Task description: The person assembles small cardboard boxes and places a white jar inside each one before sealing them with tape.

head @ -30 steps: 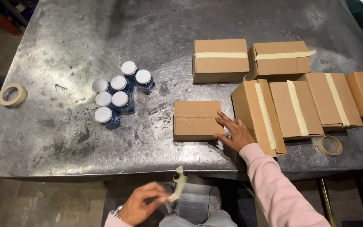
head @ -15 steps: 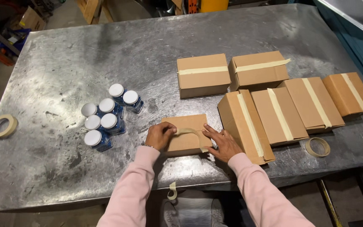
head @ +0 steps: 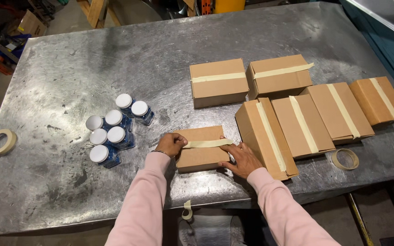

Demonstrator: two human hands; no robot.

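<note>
Near the front edge of the metal table [head: 60, 68], a small cardboard box [head: 201, 155] lies flat, with a strip of beige tape [head: 207, 143] running across its top from left to right; left hand [head: 171, 144] sits at the box's left end, fingers curled together and pressing down on the tape's left tip; right hand [head: 241, 157] lies at the box's right end, fingers spread apart and flat, fingertips [head: 224, 140] on the tape's right end; both sleeves are pink.

Left of the box, well apart: 6 small jars [head: 114, 130] with white lids and blue contents, clustered and touching one another; farther left of the box, at the table's edge, a roll of beige tape [head: 1, 141] lying flat.

Just right of the box: a taped carton [head: 265, 139], tilted, nearly touching the right hand; beyond it to the right, 3 more taped cartons [head: 340, 109] in a row, leaning one against the next; behind the box, 2 taped cartons [head: 249, 79] side by side, upright.

Right of the box, past the tilted carton, a second tape roll [head: 345, 159] lies flat near the table's front edge.

Below the box, a short curl of tape scrap [head: 187, 210] hangs off the table's front lip.
</note>
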